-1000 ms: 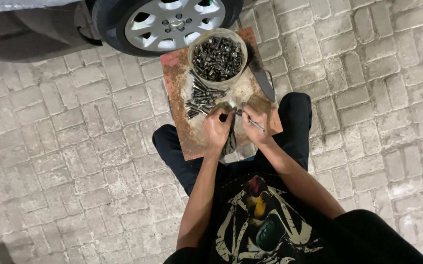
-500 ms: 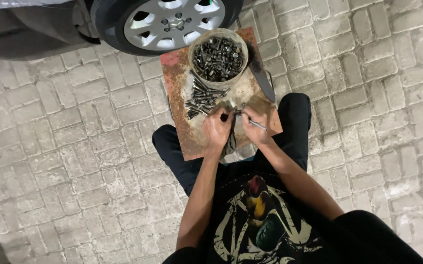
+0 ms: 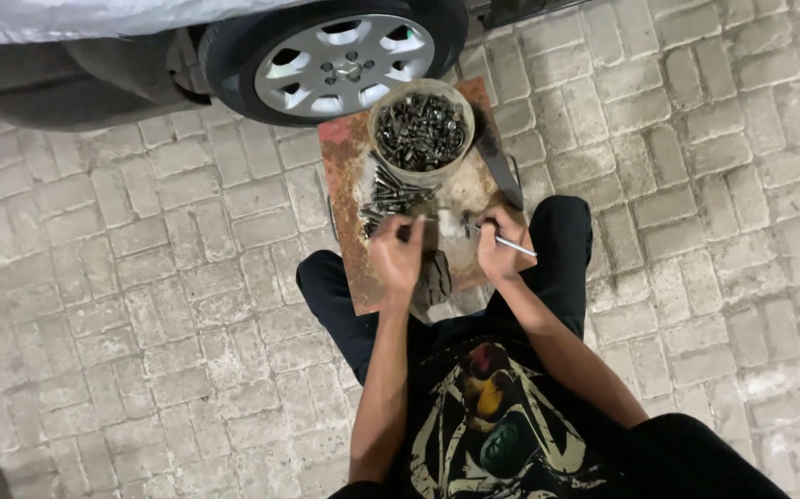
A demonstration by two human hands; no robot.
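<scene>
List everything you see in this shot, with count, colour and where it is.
bucket of bolts: one, pale bucket, dark metal bolts, far end of the board
loose bolts: a pile, dark grey, on the board near the bucket
board: one, rusty red-brown, on the paving
car wheel: one, silver rim, black tyre, top
paving: grey bricks, all around
left hand: over the board
right hand: holding a thin metal rod

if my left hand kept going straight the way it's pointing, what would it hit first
Probably the loose pile of dark bolts on the rusty board, just ahead of the left hand; beyond that stands the bucket of bolts. Height above the pile is unclear.
</scene>
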